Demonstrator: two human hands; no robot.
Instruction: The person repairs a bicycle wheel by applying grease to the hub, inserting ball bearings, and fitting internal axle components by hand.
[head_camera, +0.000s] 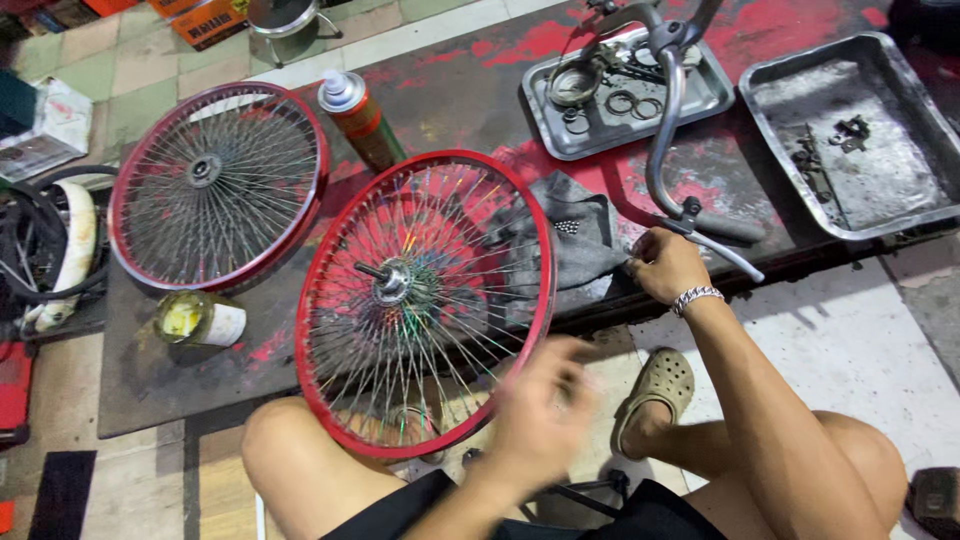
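Two red spoked wheels (425, 300); right hand (665, 265) pinches grey cloth (575, 245), blurred left hand (535, 420) unreadable.

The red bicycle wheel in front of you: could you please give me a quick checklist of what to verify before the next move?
1. Red spoked wheel rests against the knee and work board: ok.
2. Left hand near the wheel's rim; blurred, grip: cannot tell.
3. Right hand on the grey rag: ok.
4. Second red wheel lies flat, apart from the first: ok.
5. Spray can upright, cap on: ok.
6. Small parts in the metal tray, none seen loose outside it: ok.
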